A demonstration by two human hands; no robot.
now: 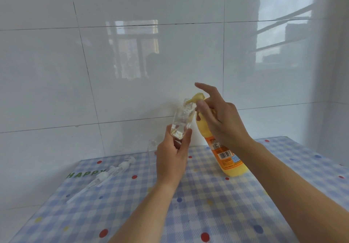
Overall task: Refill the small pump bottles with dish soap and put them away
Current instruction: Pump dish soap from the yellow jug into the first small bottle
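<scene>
**Small pump bottle (182,122) raised to the nozzle (194,99)**

The left hand (171,159) grips its base above the table (207,214), tilting the open neck to catch what the dish soap bottle (224,159) dispenses. The right hand (222,118) clasps the pump head, index finger lifted, seemingly to press.

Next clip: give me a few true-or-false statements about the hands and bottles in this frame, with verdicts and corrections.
1. The left hand holds the small clear square bottle off the table. True.
2. The tall yellow plastic soap bottle lies flat on the blue checked tablecloth. False: it stands on its base, leaning, with the right hand gripping its top.
3. Two white pump heads with tubes lie left of the left hand. True.
4. The held bottle has its pump fitted. False: its neck is open, at the yellow nozzle.
</scene>
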